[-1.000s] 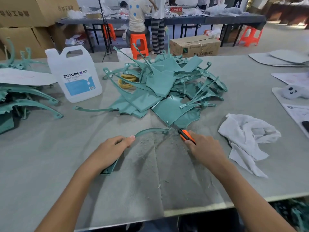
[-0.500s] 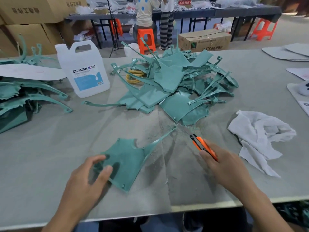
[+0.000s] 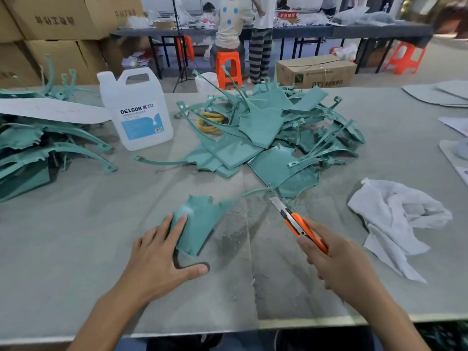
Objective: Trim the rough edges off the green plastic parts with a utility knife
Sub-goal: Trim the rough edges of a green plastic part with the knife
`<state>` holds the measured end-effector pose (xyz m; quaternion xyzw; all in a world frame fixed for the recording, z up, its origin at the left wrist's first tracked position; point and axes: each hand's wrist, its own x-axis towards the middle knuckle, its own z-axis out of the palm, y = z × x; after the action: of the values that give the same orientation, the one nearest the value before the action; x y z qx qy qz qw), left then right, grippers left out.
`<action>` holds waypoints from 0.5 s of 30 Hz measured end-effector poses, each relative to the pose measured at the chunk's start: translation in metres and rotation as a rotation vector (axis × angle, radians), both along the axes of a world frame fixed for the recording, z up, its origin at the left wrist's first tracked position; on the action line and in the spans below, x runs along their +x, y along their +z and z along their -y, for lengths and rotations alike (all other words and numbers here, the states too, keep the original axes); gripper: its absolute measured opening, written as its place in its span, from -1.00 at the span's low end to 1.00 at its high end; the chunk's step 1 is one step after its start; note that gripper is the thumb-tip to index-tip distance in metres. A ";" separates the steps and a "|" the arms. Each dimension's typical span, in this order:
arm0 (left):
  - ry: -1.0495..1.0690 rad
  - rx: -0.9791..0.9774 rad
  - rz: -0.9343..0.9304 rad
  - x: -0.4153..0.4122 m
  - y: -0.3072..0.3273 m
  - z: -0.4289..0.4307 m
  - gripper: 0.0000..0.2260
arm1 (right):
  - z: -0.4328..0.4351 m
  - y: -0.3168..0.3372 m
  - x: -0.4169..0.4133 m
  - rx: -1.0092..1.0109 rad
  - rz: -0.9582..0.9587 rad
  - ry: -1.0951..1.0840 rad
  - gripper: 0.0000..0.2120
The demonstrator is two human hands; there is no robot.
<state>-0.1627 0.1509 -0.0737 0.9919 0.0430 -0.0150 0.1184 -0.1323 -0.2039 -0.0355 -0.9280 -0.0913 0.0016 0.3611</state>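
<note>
A green plastic part [image 3: 200, 221] with a flat panel and a long thin curved arm lies on the grey table in front of me. My left hand [image 3: 159, 259] presses flat on the panel's near left corner, fingers spread. My right hand [image 3: 336, 264] grips an orange utility knife [image 3: 296, 222], blade extended and pointing up-left, its tip close to the far end of the part's thin arm. Fine green shavings [image 3: 291, 203] lie around the blade tip. A big heap of green parts [image 3: 266, 138] sits behind.
A white DEXCON jug [image 3: 138, 110] stands at the back left. More green parts [image 3: 38, 148] are stacked at the left edge under a white sheet. A crumpled white cloth [image 3: 395, 221] lies to the right. The table's front edge [image 3: 253, 325] is near my arms.
The part was turned from standing on edge to lying flat. My left hand shifted onto its panel. The knife left the arm, then came back with its blade near the arm's tip.
</note>
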 end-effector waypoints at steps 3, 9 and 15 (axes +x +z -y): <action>0.000 -0.046 0.183 0.013 0.006 -0.003 -0.30 | -0.004 0.003 -0.004 0.010 -0.004 0.019 -0.67; 0.004 -0.327 0.409 0.026 0.013 0.018 -0.66 | -0.017 0.016 -0.014 0.077 -0.012 0.098 -0.64; 0.188 -0.688 0.340 0.031 0.000 0.036 -0.66 | -0.054 0.030 -0.011 0.024 0.060 0.285 -0.55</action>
<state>-0.1314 0.1152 -0.0741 0.8744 0.1057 0.1467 0.4503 -0.1434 -0.1498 -0.0053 -0.9009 -0.2330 0.0243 0.3653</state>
